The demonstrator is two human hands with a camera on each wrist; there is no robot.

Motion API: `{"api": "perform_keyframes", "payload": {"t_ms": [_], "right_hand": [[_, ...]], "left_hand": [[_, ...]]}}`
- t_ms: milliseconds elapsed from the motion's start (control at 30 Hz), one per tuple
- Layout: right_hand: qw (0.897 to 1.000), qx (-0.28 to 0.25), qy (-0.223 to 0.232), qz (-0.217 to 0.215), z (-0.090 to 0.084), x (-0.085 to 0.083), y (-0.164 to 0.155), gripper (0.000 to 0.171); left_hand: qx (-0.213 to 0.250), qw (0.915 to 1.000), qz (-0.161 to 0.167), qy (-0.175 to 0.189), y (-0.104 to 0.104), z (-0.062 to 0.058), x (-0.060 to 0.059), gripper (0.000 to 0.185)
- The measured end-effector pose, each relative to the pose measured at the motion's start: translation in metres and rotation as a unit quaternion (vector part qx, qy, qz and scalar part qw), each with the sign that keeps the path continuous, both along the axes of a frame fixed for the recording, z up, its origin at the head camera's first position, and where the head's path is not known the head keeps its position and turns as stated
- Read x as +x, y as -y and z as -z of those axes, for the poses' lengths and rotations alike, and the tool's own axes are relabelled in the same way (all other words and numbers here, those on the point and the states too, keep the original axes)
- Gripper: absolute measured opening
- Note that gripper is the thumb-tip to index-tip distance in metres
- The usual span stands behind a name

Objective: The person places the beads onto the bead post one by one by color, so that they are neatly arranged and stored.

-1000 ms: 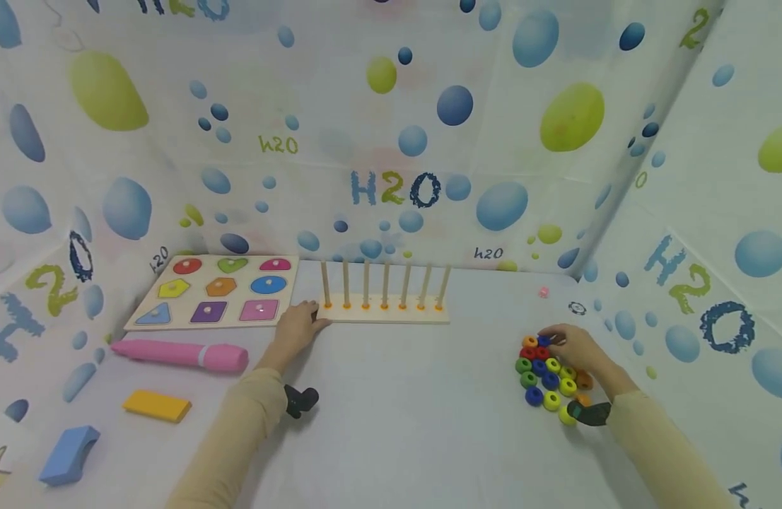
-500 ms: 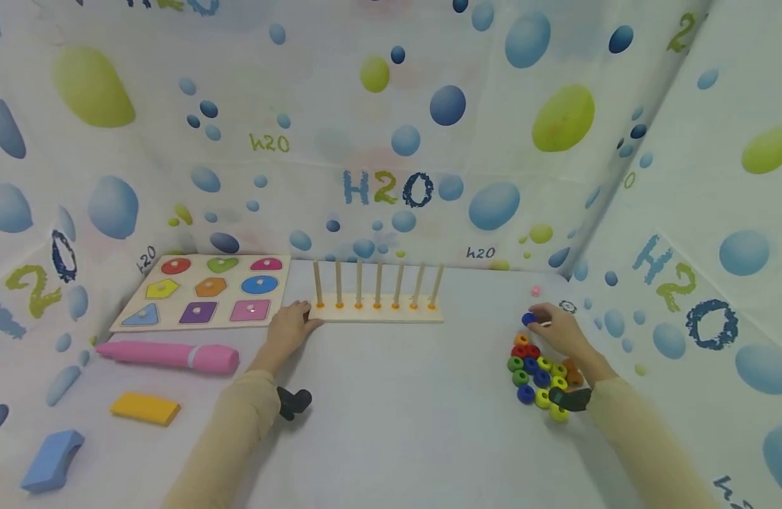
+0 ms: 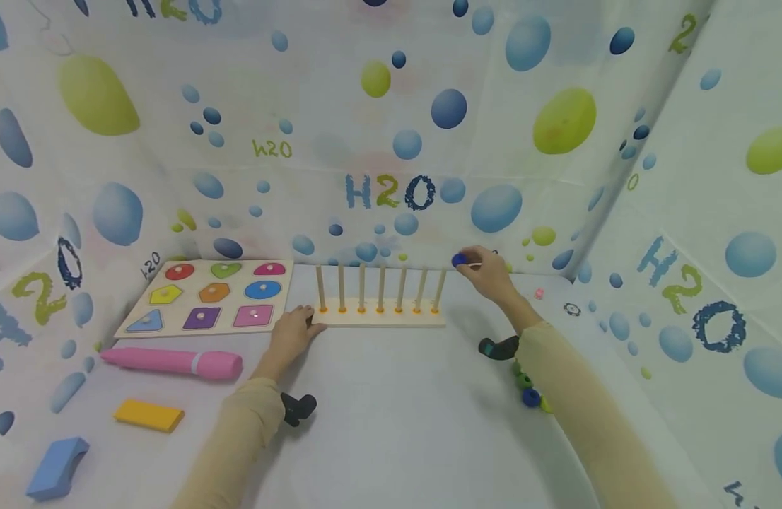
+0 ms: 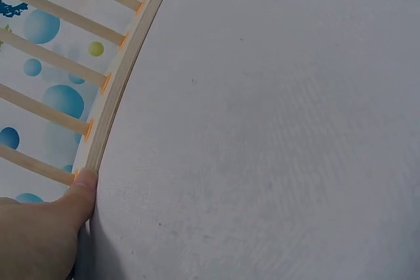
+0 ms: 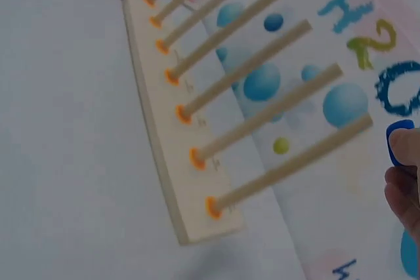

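Observation:
A wooden peg board point(image 3: 378, 317) with several upright pegs stands at the back of the table; its base point(image 4: 125, 73) point(image 5: 164, 142) shows in both wrist views. My left hand point(image 3: 293, 330) rests against the board's left end, thumb point(image 4: 79, 195) touching its corner. My right hand point(image 3: 486, 272) pinches a blue ring point(image 3: 459, 261) point(image 5: 398, 141) in the air, just above and right of the rightmost peg point(image 3: 440, 290) point(image 5: 295, 165). A pile of coloured rings point(image 3: 529, 389) lies on the table, mostly hidden by my right forearm.
A shape puzzle board point(image 3: 209, 297) lies left of the pegs. In front of it are a pink marker point(image 3: 174, 362), a yellow block point(image 3: 149, 415) and a blue block point(image 3: 56, 466). Bubble-print cloth walls point(image 3: 391, 141) close in the back and sides.
My right hand picked a blue ring from the pile and carried it up and left to the rightmost peg. The left hand stayed at the board's end.

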State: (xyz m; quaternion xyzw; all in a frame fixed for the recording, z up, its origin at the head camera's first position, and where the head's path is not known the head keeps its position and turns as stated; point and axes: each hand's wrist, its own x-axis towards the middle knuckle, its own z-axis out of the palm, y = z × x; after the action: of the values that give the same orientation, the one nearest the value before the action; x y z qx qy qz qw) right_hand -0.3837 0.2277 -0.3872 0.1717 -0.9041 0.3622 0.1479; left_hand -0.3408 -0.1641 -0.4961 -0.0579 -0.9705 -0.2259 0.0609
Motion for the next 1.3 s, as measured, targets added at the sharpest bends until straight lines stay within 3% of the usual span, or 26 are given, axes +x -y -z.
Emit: {"api": "perform_keyframes", "payload": {"t_ms": [200, 500, 733, 1000, 1300], "right_hand": [[0.999, -0.003, 0.011, -0.040, -0.009, -0.017, 0.059, 0.030], [0.990, -0.014, 0.013, -0.137, -0.010, -0.025, 0.143, 0.028], [0.982, 0.034, 0.013, -0.185, -0.014, -0.023, 0.197, 0.028], [0.977, 0.086, 0.010, -0.196, -0.015, -0.027, 0.229, 0.029], [0.973, 0.129, 0.010, -0.193, -0.010, -0.025, 0.241, 0.030]], "left_hand": [[0.003, 1.0000, 0.000, 0.000, 0.000, -0.003, 0.001, 0.058], [-0.002, 1.0000, 0.002, -0.006, 0.002, -0.002, 0.002, 0.056], [0.003, 0.9999, 0.009, -0.006, 0.002, -0.003, 0.002, 0.054], [0.012, 0.9999, 0.007, 0.001, -0.001, -0.007, -0.003, 0.056], [0.018, 0.9997, -0.010, 0.012, -0.001, -0.004, 0.000, 0.059]]}}
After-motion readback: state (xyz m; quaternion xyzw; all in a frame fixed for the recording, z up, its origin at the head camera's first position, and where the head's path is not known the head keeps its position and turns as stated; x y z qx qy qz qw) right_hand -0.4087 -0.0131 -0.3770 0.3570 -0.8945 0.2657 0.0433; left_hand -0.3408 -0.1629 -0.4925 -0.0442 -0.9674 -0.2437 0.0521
